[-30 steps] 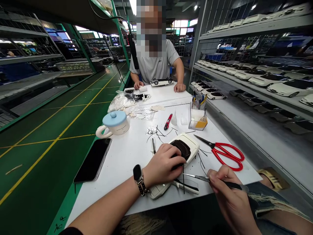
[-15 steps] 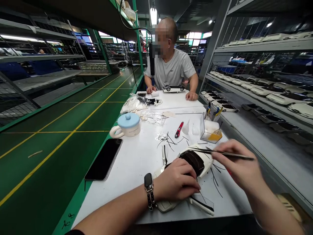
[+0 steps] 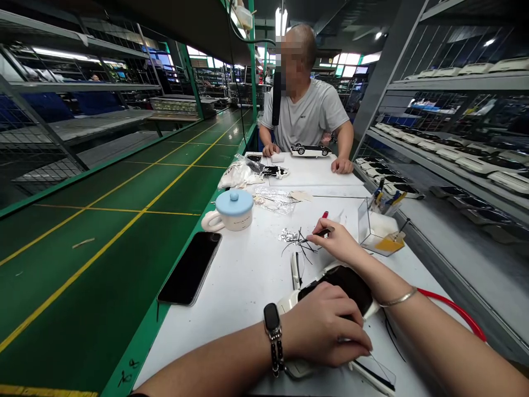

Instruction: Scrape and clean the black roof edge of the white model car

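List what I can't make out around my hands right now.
All in the head view:
White model car with a dark interior: partly covered by the left hand; whether that hand grips anything underneath is hidden.
Curved red handle: the rest is hidden behind the right forearm.
Slim dark tweezers in the right hand: tips too small to judge their contact.

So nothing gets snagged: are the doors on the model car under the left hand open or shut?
Open: the far door and the near door both jut out from the model car.
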### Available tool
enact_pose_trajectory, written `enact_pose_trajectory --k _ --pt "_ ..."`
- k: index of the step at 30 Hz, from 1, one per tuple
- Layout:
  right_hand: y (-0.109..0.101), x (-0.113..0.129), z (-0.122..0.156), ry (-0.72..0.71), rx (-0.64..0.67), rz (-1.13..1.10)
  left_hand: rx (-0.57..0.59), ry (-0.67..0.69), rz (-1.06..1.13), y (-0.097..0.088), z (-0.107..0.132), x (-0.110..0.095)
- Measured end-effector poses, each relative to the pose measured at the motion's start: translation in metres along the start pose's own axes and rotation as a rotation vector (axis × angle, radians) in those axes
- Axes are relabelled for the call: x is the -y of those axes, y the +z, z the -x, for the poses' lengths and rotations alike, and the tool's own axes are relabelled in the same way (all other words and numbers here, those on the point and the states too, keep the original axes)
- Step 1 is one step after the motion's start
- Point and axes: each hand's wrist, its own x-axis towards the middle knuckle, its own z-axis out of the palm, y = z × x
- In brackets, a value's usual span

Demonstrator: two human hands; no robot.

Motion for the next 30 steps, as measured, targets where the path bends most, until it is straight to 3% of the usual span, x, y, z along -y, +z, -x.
enact_pose_trajectory --k 9,14,18,22,26,30 --pt "0.0 0.005 0.0 -0.01 -0.002 -0.037 -0.023 -0.015 0.036 0.001 0.0 -0.001" --pt "-0.019 0.007 0.012 0.018 -0.081 -0.154 -0.019 -0.058 0.104 -0.002 -0.002 0.0" --pt "-0.049 0.006 0.046 0.11 -0.209 -0.361 -0.041 -0.169 0.23 -0.011 -0.007 -0.003" --pt "-0.076 0.008 0.092 0.234 -0.271 -0.622 -0.098 -0.399 0.363 -0.018 -0.014 -0.007" --pt "-0.086 0.015 0.132 0.226 -0.33 -0.521 -0.227 -0.634 0.492 -0.018 -0.019 -0.007" --pt "-0.082 0.026 0.158 0.148 -0.393 -0.336 -0.273 -0.713 0.549 -0.014 -0.019 -0.006"
